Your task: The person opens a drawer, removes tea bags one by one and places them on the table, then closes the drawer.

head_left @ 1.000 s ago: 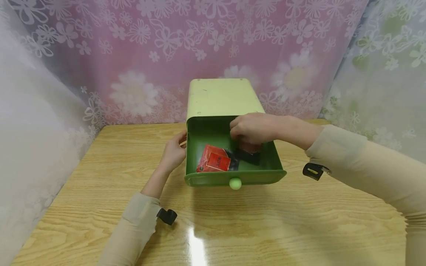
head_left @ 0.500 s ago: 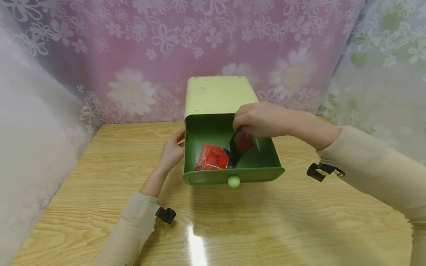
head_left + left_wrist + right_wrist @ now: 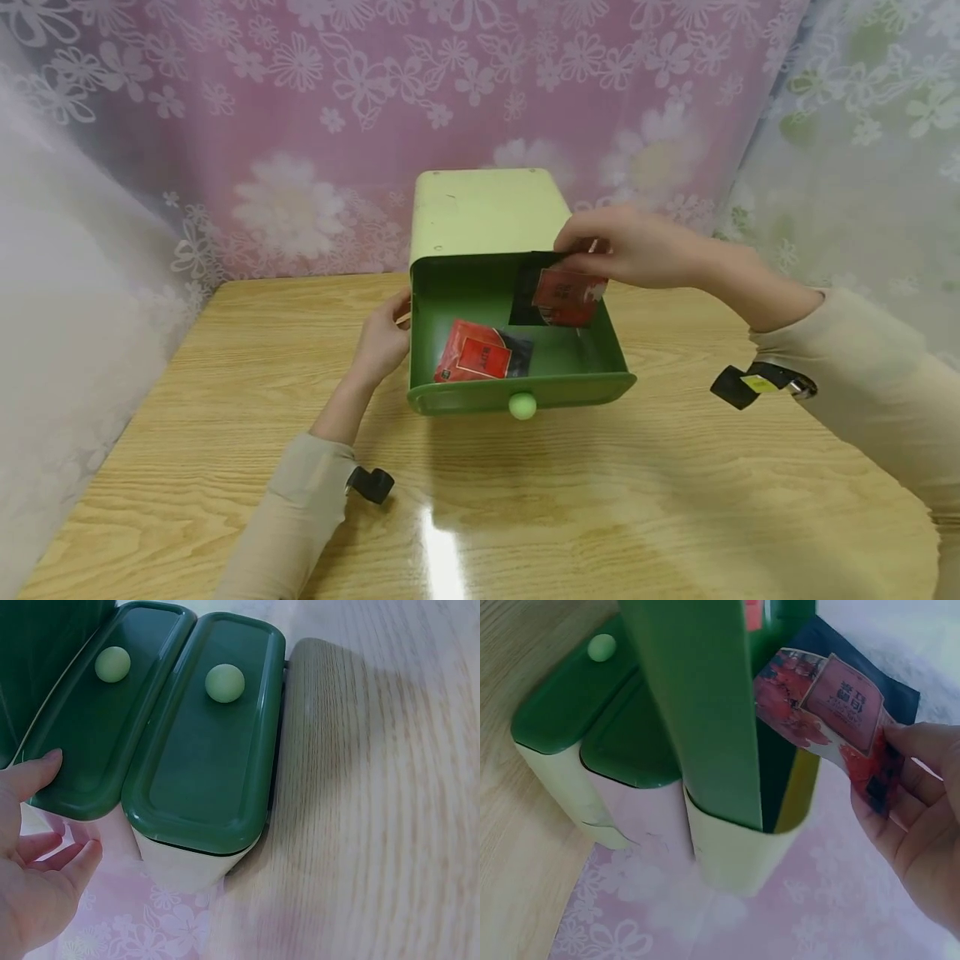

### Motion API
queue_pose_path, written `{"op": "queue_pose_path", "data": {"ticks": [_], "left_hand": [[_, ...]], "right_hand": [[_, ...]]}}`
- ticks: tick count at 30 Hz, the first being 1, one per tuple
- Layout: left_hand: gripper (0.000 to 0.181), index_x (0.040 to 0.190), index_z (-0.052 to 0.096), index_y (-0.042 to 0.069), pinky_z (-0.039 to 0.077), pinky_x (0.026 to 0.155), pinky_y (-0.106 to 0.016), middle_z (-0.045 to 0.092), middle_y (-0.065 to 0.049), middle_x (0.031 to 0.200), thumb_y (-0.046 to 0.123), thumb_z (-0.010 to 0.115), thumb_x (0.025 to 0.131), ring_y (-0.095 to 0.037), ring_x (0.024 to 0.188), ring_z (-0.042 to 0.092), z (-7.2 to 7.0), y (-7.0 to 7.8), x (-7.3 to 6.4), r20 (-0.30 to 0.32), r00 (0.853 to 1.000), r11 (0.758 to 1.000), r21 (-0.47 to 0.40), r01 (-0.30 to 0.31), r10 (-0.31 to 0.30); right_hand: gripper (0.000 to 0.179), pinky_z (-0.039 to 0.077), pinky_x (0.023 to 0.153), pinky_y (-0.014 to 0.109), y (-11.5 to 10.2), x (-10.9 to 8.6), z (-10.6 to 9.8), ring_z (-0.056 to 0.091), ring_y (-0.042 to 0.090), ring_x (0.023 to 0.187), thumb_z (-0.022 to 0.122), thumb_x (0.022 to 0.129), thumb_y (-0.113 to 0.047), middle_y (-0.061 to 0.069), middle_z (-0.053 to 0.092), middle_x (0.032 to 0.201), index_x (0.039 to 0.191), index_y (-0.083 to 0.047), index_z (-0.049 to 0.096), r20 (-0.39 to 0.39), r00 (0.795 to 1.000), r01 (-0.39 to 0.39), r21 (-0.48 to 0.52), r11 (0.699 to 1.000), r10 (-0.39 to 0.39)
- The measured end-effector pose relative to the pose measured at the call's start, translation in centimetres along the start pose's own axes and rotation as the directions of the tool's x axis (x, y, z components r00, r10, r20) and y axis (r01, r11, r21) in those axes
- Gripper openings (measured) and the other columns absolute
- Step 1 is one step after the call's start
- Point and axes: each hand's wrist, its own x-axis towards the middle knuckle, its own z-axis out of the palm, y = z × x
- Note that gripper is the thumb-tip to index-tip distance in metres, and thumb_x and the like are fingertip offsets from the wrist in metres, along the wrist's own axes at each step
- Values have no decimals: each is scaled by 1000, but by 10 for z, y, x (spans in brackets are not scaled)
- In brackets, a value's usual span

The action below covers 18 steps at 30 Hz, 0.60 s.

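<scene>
Packet [image 3: 564,293], red & blk, hangs tilted at the R side of the pulled-out drawer [image 3: 465,400], partly past its R wall; can't tell if it touches the rim. 2nd pkt [image 3: 482,354], same colours, lies flat on drawer floor, front L, behind the front panel w/ its pale round knob [image 3: 522,406]. Lt-green cabinet [image 3: 487,208] top sits just behind; its front edge is right by the held pkt's upper corner. Below, per L wrist view, upper closed drawer [image 3: 94,761] & lower closed drawer [image 3: 202,757]. Wood table [image 3: 225,400] under all, floral curtain [image 3: 285,125] at back. R hand [image 3: 637,246] reaches in from R, thumb & fingers pinching pkt edge. L hand [image 3: 381,340] at cabinet's L side: thumb on upper closed drawer's front, other fingers loosely bent, gripping nothing.
</scene>
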Motion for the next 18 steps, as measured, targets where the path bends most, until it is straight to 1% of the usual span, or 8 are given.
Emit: {"op": "queue_pose_path", "data": {"ticks": [2, 4, 7, 10, 11, 13, 15, 18], "left_hand": [[63, 141, 32, -4, 41, 98, -31, 43, -23, 136, -5, 58, 84, -31, 123, 45, -1, 1, 1, -2, 1000, 1000, -3, 1, -1], [64, 141, 32, -5, 42, 97, -31, 44, -23, 135, -6, 58, 83, -31, 123, 45, -1, 2, 2, -5, 1000, 1000, -6, -6, 6], [63, 141, 32, -6, 42, 97, -30, 44, -23, 135, -7, 58, 83, -30, 122, 45, -1, 3, 3, -9, 1000, 1000, -6, -15, 15], [63, 140, 32, -7, 42, 97, -30, 44, -22, 135, -7, 58, 83, -30, 123, 45, -1, 4, 2, -10, 1000, 1000, -6, -24, 24], [63, 140, 32, -7, 42, 97, -30, 44, -23, 136, -7, 58, 83, -30, 123, 45, -1, 3, 1, -9, 1000, 1000, -7, -25, 25], [63, 140, 33, -7, 42, 97, -30, 44, -22, 135, -7, 58, 83, -29, 123, 45, 0, 3, 0, -12, 1000, 1000, -1, -22, 22], [62, 139, 33, -8, 42, 97, -30, 45, -22, 134, -7, 58, 83, -30, 123, 45, 0, 2, -1, -13, 1000, 1000, 4, -20, 20], [62, 140, 33, -6, 43, 96, -29, 46, -21, 133, -6, 58, 83, -29, 122, 46, 0, 2, -1, -15, 1000, 1000, 28, -11, 12]], "right_hand": [[12, 48, 62, 27, 1, -5, -5, 55, 11, 72, 64, 84, 4, 2, 62, 86, 94, -3, 64, -34, 999, -41, 8, 999, 42], [12, 47, 60, 23, 1, -12, -12, 56, 9, 69, 65, 84, 2, 3, 64, 88, 95, -5, 66, -76, 992, -102, 27, 994, 104], [13, 44, 54, 19, 6, -25, -23, 56, 6, 63, 65, 86, -1, 1, 66, 86, 97, -5, 68, -136, 969, -196, 76, 978, 205], [12, 42, 52, 19, 16, -40, -34, 57, 7, 61, 63, 88, -4, -4, 67, 81, 98, -5, 69, -160, 927, -310, 175, 934, 338], [11, 41, 52, 20, 21, -46, -36, 56, 8, 61, 62, 88, -5, -6, 66, 78, 98, -5, 69, -161, 910, -348, 200, 916, 381], [11, 42, 53, 21, 31, -57, -39, 56, 9, 63, 62, 89, -7, -6, 66, 78, 98, -4, 68, -151, 872, -422, 251, 871, 466], [13, 43, 56, 21, 42, -67, -39, 56, 10, 67, 61, 90, -13, -6, 65, 80, 100, -6, 67, -127, 831, -504, 243, 829, 542], [20, 45, 58, 23, 59, -80, -33, 56, 11, 70, 60, 92, -19, -4, 65, 82, 104, -4, 66, -77, 786, -588, 217, 779, 614]]}}
